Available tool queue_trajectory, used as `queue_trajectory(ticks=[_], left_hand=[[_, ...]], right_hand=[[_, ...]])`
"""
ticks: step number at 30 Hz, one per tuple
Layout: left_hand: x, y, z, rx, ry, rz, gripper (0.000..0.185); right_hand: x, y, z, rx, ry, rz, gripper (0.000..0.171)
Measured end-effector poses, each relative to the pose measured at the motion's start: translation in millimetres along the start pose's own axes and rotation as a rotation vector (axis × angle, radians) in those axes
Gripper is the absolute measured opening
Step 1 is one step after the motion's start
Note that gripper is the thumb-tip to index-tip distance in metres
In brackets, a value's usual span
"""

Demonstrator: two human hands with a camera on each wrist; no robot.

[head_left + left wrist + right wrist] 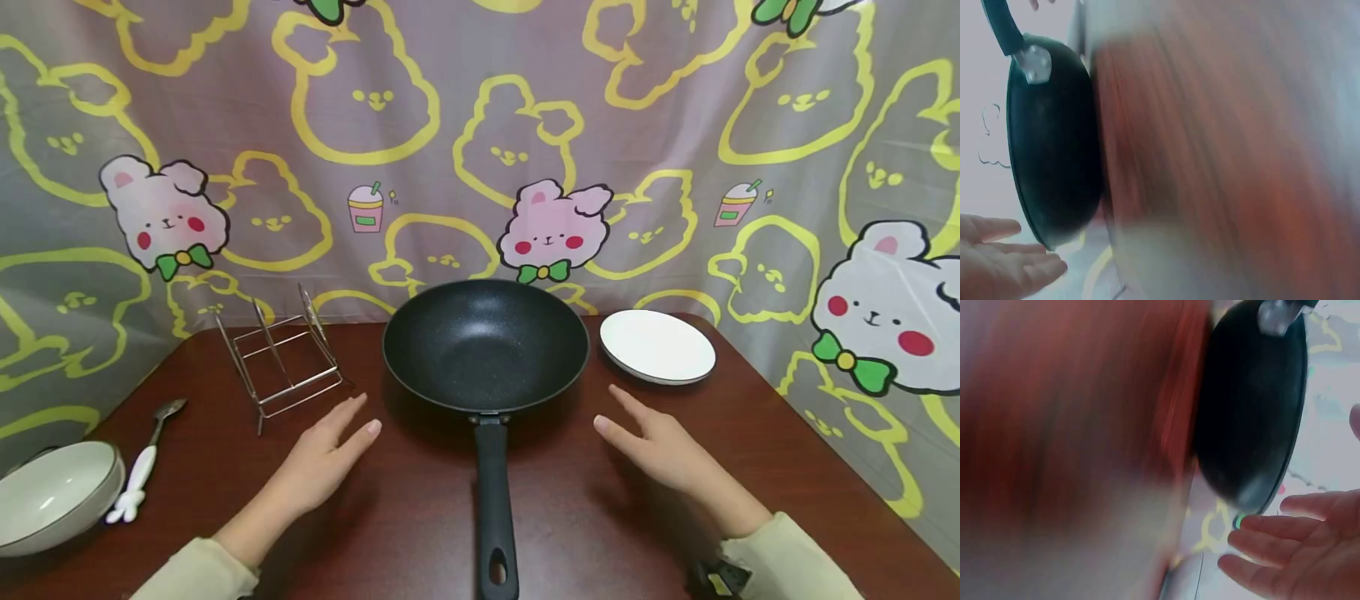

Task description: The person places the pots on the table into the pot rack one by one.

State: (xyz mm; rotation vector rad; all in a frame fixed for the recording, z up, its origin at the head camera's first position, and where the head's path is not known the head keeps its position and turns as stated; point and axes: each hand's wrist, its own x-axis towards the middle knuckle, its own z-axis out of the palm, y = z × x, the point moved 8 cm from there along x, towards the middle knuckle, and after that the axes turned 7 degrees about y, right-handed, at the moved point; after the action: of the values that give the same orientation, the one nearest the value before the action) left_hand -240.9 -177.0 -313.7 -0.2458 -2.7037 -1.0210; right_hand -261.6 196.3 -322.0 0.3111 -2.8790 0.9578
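A black frying pan [486, 342] sits in the middle of the dark wooden table [420, 517], its long handle [495, 508] pointing toward me. My left hand [330, 450] hovers left of the handle, fingers straight, holding nothing. My right hand [648, 442] hovers right of the handle, fingers also straight and empty. In the left wrist view the pan [1054, 144] shows from the side with my left hand [1004, 262] below it. The right wrist view shows the pan [1250, 406] and my right hand [1297, 550] beside it.
A wire rack [281, 354] stands at the back left. A white plate [657, 346] lies right of the pan. A white bowl [52, 496] and a spoon with a white handle [146, 467] lie at the near left. A patterned cloth [480, 142] hangs behind.
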Motion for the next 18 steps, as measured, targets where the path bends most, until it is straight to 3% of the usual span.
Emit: queue_trajectory(ticks=[7, 10, 15, 18], left_hand=[[-2.4, 14.3, 17.5, -0.268, 0.010, -0.049, 0.042], [-2.3, 20.3, 27.9, -0.429, -0.003, -0.087, 0.038], [-3.7, 32.8, 47.6, -0.733, -0.095, -0.168, 0.042], [-4.2, 38.6, 59.1, -0.846, -0.165, -0.218, 0.048]], right_hand=[[-12.5, -21.0, 13.5, 0.252, -0.017, 0.003, 0.053], [-16.8, -25.9, 23.4, 0.428, -0.069, 0.067, 0.052], [-24.4, -40.0, 42.8, 0.766, -0.190, 0.156, 0.053], [-28.2, -50.8, 51.2, 0.916, -0.254, 0.153, 0.053]])
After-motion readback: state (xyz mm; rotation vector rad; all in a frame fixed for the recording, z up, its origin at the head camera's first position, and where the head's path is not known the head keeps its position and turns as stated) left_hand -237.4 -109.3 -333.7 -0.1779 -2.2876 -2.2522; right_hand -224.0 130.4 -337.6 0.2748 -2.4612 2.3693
